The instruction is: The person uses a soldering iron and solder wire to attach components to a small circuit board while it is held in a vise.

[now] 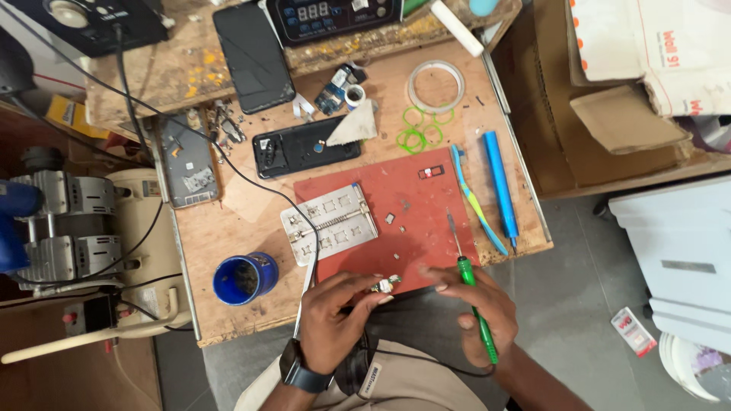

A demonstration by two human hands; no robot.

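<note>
Dark device with red digit display (314,11) at tabletop's far edge; black phone screen (253,55) beside it; small red-white packet (633,332) on floor, right; white-red printed bag (655,46) top right.

- A worn wooden workbench (228,221), scratched and stained, fills the middle of the view from above.
- A grey concrete floor (579,304) shows below and to the right of it.
- An open cardboard box (609,122) stands just right of the bench.
- A pale grey cabinet (678,259) sits at the far right.
- A cream air compressor (91,236) rests at the left.
- The light is even and soft.
</note>
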